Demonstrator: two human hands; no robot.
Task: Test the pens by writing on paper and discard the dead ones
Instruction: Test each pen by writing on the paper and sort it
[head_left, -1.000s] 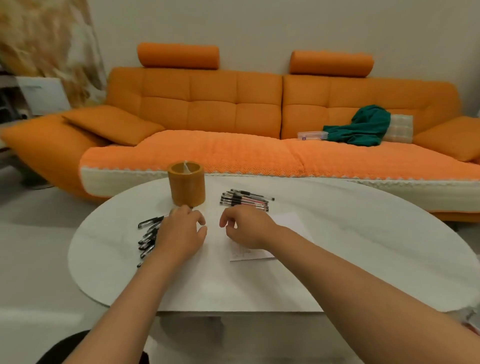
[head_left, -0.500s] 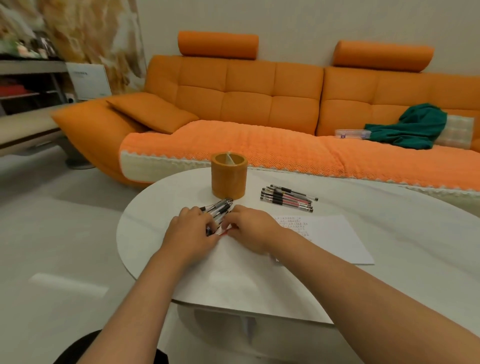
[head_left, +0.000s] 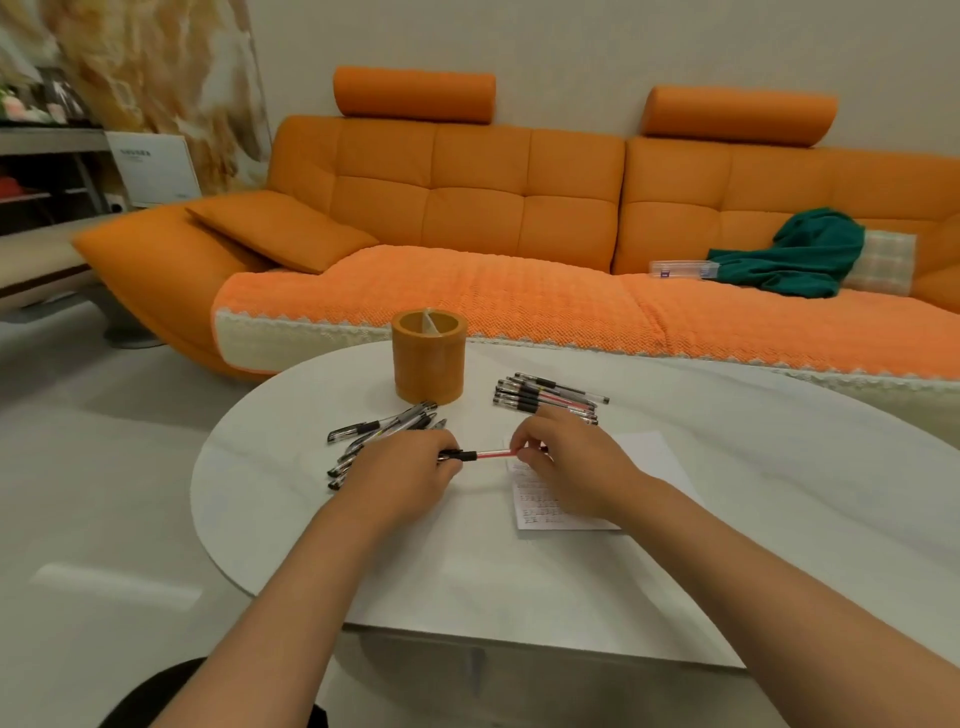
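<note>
We held one red pen (head_left: 491, 455) level over the table (head_left: 291, 519), nearer its left edge. Our left hand (head_left: 405, 478) was curled round the black end, and our right hand (head_left: 566, 462) pinched the other end over the left edge of the paper (head_left: 654, 457). We judged we were readying it for a test stroke. A sharp tug or slip could have knocked the loose pens (head_left: 379, 436) beside our left hand toward the rim. It could also have mixed them with the row of pens (head_left: 550, 397) toward the far edge, undoing our sorting.
</note>
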